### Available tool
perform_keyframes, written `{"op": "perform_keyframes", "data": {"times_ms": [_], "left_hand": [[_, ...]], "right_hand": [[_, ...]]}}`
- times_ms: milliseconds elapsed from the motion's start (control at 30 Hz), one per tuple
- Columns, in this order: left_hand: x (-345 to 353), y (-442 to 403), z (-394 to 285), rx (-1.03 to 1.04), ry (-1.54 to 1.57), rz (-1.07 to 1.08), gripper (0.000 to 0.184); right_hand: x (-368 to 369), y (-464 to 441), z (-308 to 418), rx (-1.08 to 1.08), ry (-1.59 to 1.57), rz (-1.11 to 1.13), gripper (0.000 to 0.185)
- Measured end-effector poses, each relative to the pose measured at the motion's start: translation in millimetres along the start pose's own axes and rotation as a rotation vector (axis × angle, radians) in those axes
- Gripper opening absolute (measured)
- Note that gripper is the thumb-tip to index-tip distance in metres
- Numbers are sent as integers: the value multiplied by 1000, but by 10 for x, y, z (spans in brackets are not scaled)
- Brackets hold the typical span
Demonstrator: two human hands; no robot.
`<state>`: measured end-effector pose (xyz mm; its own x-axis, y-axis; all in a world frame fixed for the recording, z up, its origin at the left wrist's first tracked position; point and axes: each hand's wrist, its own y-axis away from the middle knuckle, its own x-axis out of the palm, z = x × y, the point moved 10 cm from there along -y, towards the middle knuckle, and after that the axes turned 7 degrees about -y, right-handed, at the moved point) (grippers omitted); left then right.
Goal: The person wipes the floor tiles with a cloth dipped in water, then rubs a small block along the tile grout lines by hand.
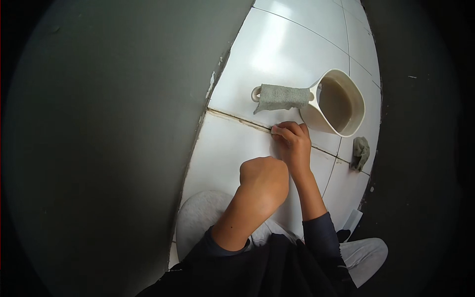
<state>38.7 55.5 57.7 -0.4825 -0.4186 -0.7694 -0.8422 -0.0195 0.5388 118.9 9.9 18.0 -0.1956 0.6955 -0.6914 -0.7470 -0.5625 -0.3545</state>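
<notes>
My right hand [295, 143] is closed in a pinch at the dark grout line [247, 122] between white floor tiles. A small pale bit shows at its fingertips, too small to name. Closer to me, my left hand [264, 179] is curled into a fist, its back toward the camera and its fingers hidden. Just beyond the right hand stands a white plastic dipper [359, 106] with murky grey-brown water [335, 104] inside. A grey-green cloth [284, 96] is draped over its handle, which points left.
A crumpled grey rag [360, 153] lies on the tiles right of the dipper. On the left runs a grey wall [114, 138] with chipped paint at its base. Past the right tile edge is a dark surface [420, 148]. A pale flat object [353, 220] lies near my right knee.
</notes>
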Motion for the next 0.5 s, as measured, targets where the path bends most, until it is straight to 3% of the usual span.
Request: {"op": "perform_keyframes", "data": {"times_ms": [300,400,500], "left_hand": [[-78,33,231,-118,-15,-97,23],[-47,-8,296,-141,14,-108,23],[-70,12,247,-109,29,-94,22]], "right_hand": [[906,-452,686,-153,-92,36,14],[797,-388,550,-100,-42,64,9],[433,-195,326,-86,-83,-34,18]]}}
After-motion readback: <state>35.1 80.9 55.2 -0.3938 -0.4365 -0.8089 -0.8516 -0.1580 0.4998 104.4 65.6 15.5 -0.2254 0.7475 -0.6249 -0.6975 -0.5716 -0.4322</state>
